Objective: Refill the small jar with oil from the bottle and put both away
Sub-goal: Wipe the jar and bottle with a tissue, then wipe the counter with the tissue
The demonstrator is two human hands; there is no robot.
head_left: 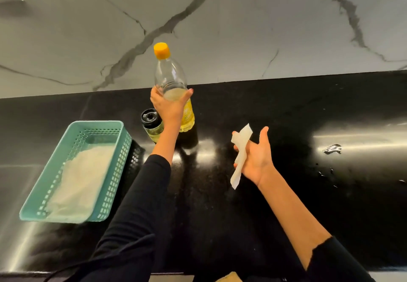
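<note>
A clear plastic oil bottle [170,76] with an orange cap stands upright on the black counter, about a third full of yellow oil. My left hand [168,105] grips it round the middle. Just left of it, partly behind my wrist, stands the small jar [152,125] with a black lid and yellow oil inside. My right hand [256,156] hovers over the counter to the right, holding a folded white paper towel [240,156] between its fingers, the thumb spread out.
A teal perforated basket [100,125] lined with white paper sits at the left on the counter. Water drops [332,149] lie at the right. A marble wall [242,28] rises behind the black counter [308,110].
</note>
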